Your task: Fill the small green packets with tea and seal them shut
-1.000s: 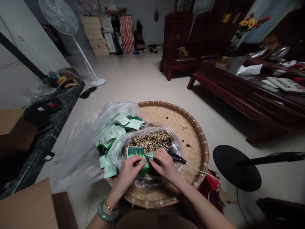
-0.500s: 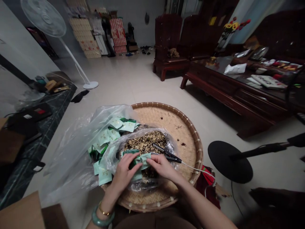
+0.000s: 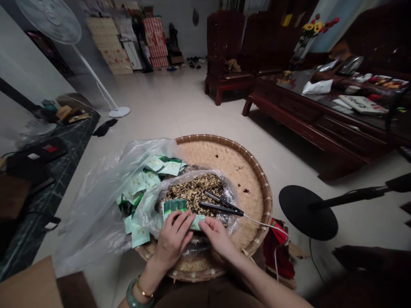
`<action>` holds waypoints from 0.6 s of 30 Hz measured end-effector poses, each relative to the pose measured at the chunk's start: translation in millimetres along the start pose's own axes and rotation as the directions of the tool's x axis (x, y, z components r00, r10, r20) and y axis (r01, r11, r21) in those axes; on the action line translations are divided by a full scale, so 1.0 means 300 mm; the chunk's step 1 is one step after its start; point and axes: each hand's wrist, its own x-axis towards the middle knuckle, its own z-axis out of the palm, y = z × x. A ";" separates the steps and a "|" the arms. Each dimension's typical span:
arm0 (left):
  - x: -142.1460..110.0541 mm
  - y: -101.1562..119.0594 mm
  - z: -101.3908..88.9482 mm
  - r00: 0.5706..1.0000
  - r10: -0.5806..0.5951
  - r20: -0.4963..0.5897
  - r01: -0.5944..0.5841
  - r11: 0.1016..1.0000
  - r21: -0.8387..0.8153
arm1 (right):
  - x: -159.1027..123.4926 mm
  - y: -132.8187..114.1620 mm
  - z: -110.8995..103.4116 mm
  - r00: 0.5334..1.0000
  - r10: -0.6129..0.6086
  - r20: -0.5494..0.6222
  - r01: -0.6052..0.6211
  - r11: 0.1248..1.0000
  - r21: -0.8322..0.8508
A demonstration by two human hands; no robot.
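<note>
Between my hands is a pale green sachet (image 3: 196, 222), held low over a clear plastic bag (image 3: 150, 209) of loose dried tea-like flakes (image 3: 192, 190). My left hand (image 3: 175, 235) lies over the sachet's left part, its fingers curled down on it. At the right end, my right hand (image 3: 216, 233) pinches the sachet between thumb and fingers. A darker green packet (image 3: 174, 206) lies just beyond my left fingers. On the flakes rests a black hair-straightener-like clamp (image 3: 221, 204), its jaws apart. Several more green sachets (image 3: 136, 184) lie at the left, partly under plastic.
The round bamboo tray (image 3: 269, 192) carries the bags. A black round stand base (image 3: 308, 212) is on the floor at right, a cardboard box (image 3: 30, 282) at lower left. A white fan (image 3: 119, 112) and a dark wooden table (image 3: 289, 111) stand farther off.
The sachet has gone from bunched between my fingertips to stretched out flatter. My left hand has come down over it, my right still grips its end. The view has turned slightly right.
</note>
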 end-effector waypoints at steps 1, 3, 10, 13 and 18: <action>-0.001 0.002 0.001 1.000 0.004 0.004 -0.004 1.000 -0.001 | -0.007 -0.002 0.001 1.000 -0.005 0.000 0.005 1.000 -0.004; -0.001 0.003 0.001 1.000 -0.009 -0.001 0.009 0.999 -0.031 | -0.019 -0.014 -0.004 1.000 -0.013 -0.020 0.013 1.000 -0.020; 0.027 -0.028 -0.018 0.955 -0.245 -0.166 0.224 0.965 -0.138 | 0.003 -0.021 -0.134 0.967 -0.170 -0.190 0.080 0.911 -0.404; 0.033 -0.034 -0.029 0.931 -0.310 -0.192 0.277 0.944 -0.178 | 0.046 0.001 -0.190 0.951 -0.266 -0.158 0.136 0.818 -0.558; 0.029 -0.033 -0.031 0.899 -0.404 -0.168 0.349 0.894 -0.282 | 0.145 0.002 -0.197 0.941 -0.336 -0.052 0.193 0.654 -0.732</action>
